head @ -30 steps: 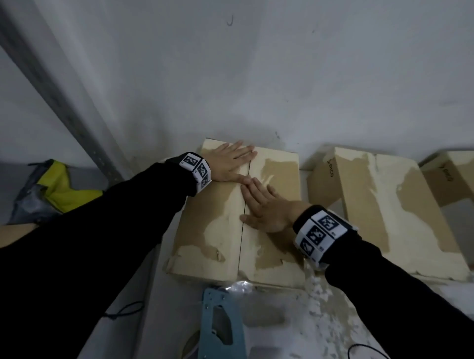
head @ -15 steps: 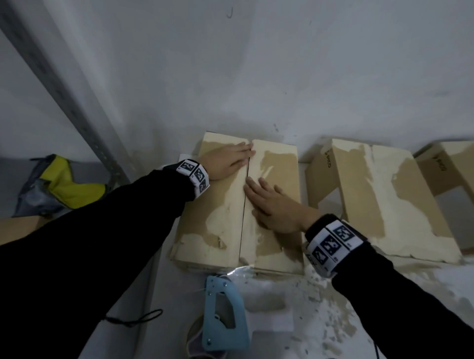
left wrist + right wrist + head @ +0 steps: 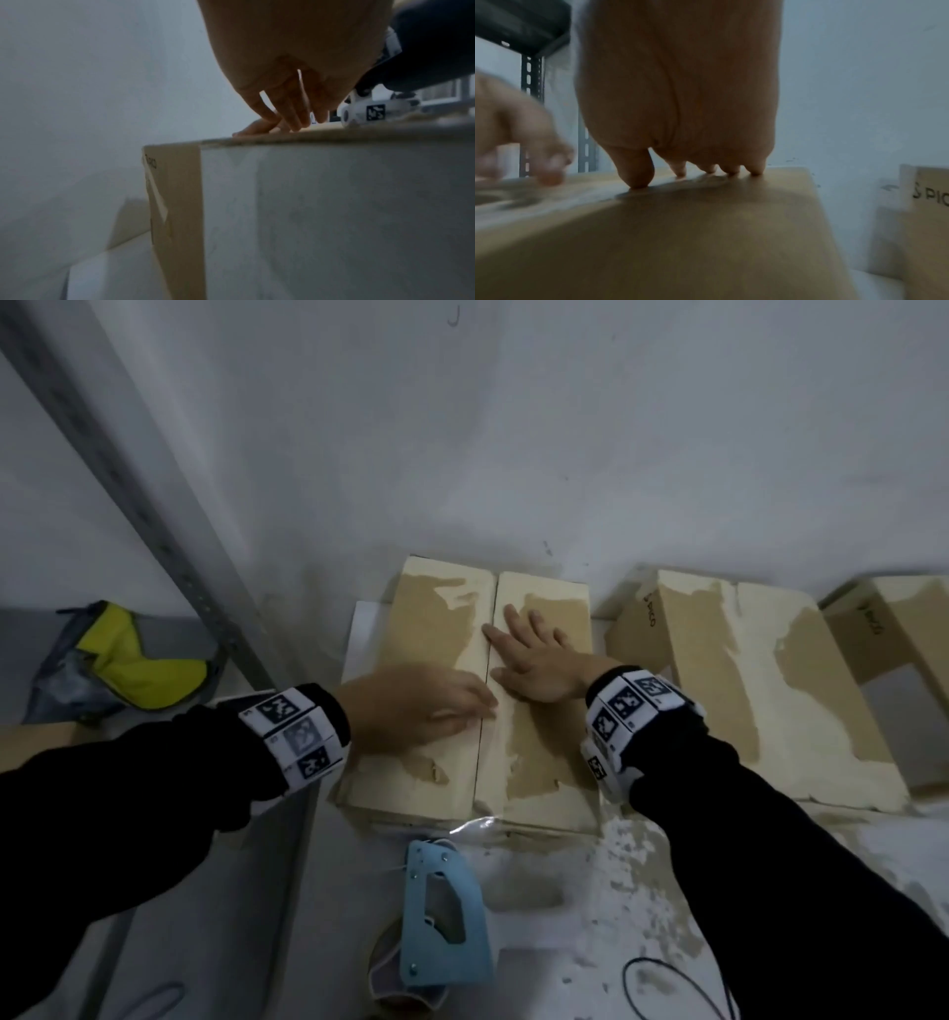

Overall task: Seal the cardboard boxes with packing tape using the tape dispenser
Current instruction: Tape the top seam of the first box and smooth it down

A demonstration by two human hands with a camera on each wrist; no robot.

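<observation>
A cardboard box [image 3: 436, 618] with torn, peeled flaps stands against the wall, its centre seam running toward me. My right hand [image 3: 534, 660] lies flat on the right flap, fingers straight and spread; the right wrist view shows its fingertips [image 3: 677, 172] pressing the cardboard [image 3: 706, 223]. My left hand [image 3: 421, 706] is blurred, flat over the left flap by the seam, lower than the right hand. In the left wrist view its fingers [image 3: 287, 113] reach down to the box top [image 3: 334, 203]. The blue tape dispenser [image 3: 441, 911] lies on the surface in front of the box, untouched.
Two more cardboard boxes [image 3: 744, 680] [image 3: 904, 629] stand to the right along the wall. A perforated metal shelf post [image 3: 154, 516] slants at left, with a yellow and grey bag [image 3: 123, 665] behind it. A black cable [image 3: 667, 988] lies at bottom right.
My left hand has slid from the far end of the left flap down toward me along the seam. My right hand has moved up the right flap, away from me.
</observation>
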